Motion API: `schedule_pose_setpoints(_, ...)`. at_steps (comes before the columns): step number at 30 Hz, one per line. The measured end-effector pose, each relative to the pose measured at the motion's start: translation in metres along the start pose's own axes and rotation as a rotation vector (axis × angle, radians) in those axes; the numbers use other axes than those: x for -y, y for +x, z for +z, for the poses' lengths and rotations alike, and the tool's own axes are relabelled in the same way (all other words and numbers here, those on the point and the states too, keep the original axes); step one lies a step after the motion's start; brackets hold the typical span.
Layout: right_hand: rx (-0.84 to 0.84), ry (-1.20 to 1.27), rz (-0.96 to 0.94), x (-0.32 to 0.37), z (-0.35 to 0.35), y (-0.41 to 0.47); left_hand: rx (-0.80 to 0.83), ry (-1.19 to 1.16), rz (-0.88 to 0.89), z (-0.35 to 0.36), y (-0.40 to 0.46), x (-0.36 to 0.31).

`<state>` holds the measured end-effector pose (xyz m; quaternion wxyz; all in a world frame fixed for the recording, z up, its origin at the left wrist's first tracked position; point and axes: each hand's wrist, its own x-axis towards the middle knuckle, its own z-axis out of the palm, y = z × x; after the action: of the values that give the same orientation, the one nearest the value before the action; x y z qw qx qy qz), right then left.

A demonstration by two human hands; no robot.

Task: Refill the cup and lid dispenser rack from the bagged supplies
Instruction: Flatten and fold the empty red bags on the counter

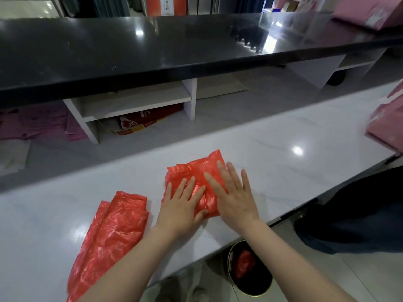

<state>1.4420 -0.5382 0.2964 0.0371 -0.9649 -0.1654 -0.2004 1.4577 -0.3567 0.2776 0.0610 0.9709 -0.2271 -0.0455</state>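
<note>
White counter (283, 136): hands press folded red bag (196, 171).

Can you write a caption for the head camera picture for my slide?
Both hands, left hand and right hand, press a folded red bag flat.

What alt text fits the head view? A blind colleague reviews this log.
Both hands, left hand and right hand, press flat on a folded red plastic bag on a white counter. A second red bag lies to its left.
</note>
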Motion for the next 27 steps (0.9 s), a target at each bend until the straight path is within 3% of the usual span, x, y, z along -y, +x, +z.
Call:
schedule_pose_setpoints(2,0.153,0.003,-0.04,0.001,0.003,0.003,0.009,0.002,0.004,-0.001,0.0,0.001)
schedule_pose_setpoints(4,0.354,0.096,0.052,-0.005,0.005,0.004,0.005,-0.021,0.001,-0.001,0.0,0.001)
schedule_pose_setpoints(6,0.452,0.204,0.125,-0.013,0.007,0.004,0.011,-0.059,0.008,-0.002,0.0,0.002)
schedule_pose_setpoints(17,0.512,0.291,0.229,-0.017,-0.003,0.026,0.161,-0.277,0.0,-0.019,0.012,0.011)
schedule_pose_setpoints(20,0.358,0.26,0.2,-0.021,-0.005,0.02,0.013,-0.36,-0.024,-0.032,0.011,0.013)
schedule_pose_setpoints(24,0.175,0.231,0.12,-0.012,-0.002,0.02,-0.37,-0.106,0.008,-0.046,0.01,0.002)
schedule_pose_setpoints(26,0.22,0.26,0.09,-0.01,0.002,0.03,-0.386,-0.063,0.009,-0.045,0.017,0.0)
schedule_pose_setpoints(27,0.262,0.272,0.09,-0.009,0.004,0.035,-0.292,-0.061,-0.022,-0.042,0.021,0.0)
